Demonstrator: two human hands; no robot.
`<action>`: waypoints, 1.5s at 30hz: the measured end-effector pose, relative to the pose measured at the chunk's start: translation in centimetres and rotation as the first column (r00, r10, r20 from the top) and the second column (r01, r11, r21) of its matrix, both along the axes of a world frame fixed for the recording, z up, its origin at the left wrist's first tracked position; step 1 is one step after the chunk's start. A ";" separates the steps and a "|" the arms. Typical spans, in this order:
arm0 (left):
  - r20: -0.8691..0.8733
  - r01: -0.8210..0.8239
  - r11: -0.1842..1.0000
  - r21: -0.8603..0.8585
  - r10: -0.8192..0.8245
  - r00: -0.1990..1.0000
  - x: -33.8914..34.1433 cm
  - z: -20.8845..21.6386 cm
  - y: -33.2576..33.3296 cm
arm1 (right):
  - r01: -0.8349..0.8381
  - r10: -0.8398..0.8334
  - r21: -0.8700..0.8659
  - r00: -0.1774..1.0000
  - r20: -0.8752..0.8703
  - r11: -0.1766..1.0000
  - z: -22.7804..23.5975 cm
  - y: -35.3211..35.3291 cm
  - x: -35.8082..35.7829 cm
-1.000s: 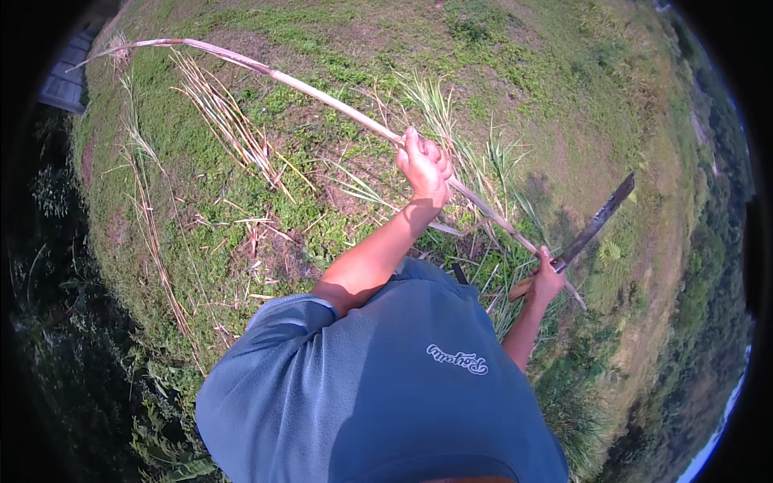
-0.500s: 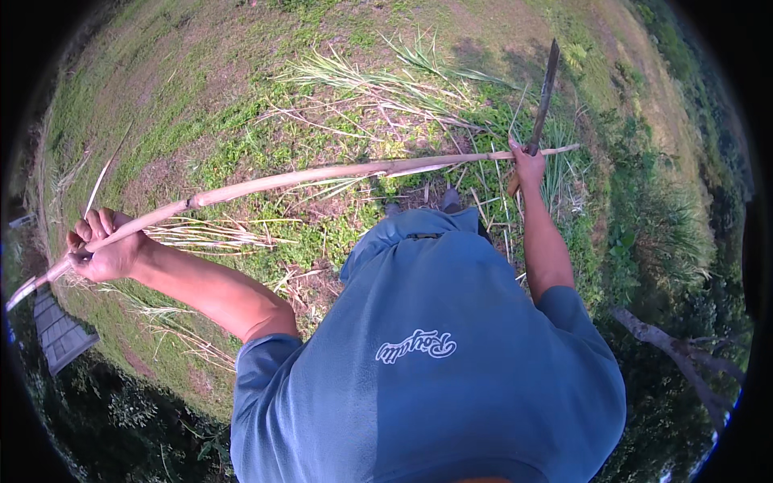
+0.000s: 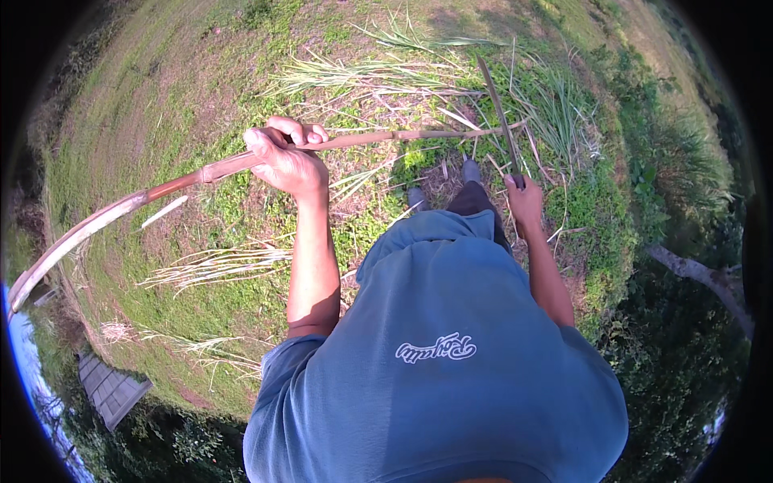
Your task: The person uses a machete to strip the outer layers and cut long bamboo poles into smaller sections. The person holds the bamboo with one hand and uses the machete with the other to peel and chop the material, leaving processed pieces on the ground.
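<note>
A long jointed cane stalk (image 3: 175, 185), which looks like sugarcane, runs from the far left edge across in front of me, bowed by the lens. My left hand (image 3: 294, 167) is closed around it left of centre. My right hand (image 3: 525, 203) grips a machete (image 3: 499, 113) at its lower end. The dark blade points up and slightly left, crossing the thin right end of the stalk; whether blade and stalk touch, I cannot tell. A short pale strip (image 3: 163, 212) shows just below the stalk, left of my left hand.
Heaps of cut green leaves (image 3: 362, 76) lie ahead, and dry stalks (image 3: 221, 266) lie at the left. My boots (image 3: 471, 171) stand on littered grass. Bushes (image 3: 668, 209) and a bare branch (image 3: 696, 278) are at the right; a grey slatted roof (image 3: 111, 388) is at the lower left.
My left hand has shifted right along the stalk. My right hand has let go of the stalk's thin end and drawn back, keeping the machete, whose blade now leans left across the stalk.
</note>
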State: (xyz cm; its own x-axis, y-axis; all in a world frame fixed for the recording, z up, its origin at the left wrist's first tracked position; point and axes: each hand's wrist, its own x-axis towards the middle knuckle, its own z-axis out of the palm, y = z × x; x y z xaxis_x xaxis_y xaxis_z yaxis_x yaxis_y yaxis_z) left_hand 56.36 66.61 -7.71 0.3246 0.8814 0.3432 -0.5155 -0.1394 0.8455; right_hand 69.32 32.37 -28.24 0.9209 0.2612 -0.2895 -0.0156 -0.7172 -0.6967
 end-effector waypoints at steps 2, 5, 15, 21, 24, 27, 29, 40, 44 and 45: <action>-0.052 0.054 0.997 0.059 -0.051 0.997 1.1 -1.5 -1.3 | -0.077 0.076 0.023 0.997 0.017 0.997 2.5 -0.3 -2.5; -0.101 0.200 0.979 0.047 -0.195 0.976 1.9 -4.0 -3.2 | -0.177 0.177 0.006 0.984 -0.002 0.984 6.8 0.7 -5.0; 0.295 -0.041 0.989 0.142 -0.003 0.956 -1.9 13.7 9.4 | -0.300 0.304 -0.083 0.952 0.042 0.950 13.1 2.1 -8.8; 0.332 -0.009 0.950 0.313 -0.101 0.938 -2.7 18.5 11.0 | -0.428 0.409 0.116 0.899 0.157 0.896 19.9 3.7 -8.7; 0.320 -0.255 0.915 0.313 0.152 0.935 -1.7 19.3 6.3 | -0.476 0.454 0.193 0.879 0.146 0.858 23.4 3.5 -9.0; 0.308 -0.452 0.873 0.184 0.385 0.870 -0.6 21.3 0.1 | -0.479 0.454 0.251 0.878 0.152 0.841 26.3 2.4 -9.4; 0.330 -0.490 0.861 0.137 0.426 0.842 -0.1 22.6 -3.4 | -0.466 0.431 0.279 0.884 0.180 0.840 27.9 0.9 -9.5; 0.488 -0.487 0.839 0.242 0.328 0.809 0.4 26.8 -22.5 | -0.255 0.236 0.030 0.928 0.290 0.966 26.2 -11.4 -9.4; 0.489 -0.405 0.852 0.332 0.211 0.846 -0.4 27.3 -24.6 | -0.093 0.114 -0.126 0.979 0.167 0.988 18.6 -17.4 -7.0; 0.481 -0.340 0.868 0.362 0.139 0.866 -0.9 27.3 -25.2 | -0.060 0.083 -0.130 0.980 0.180 0.990 18.2 -18.3 -6.6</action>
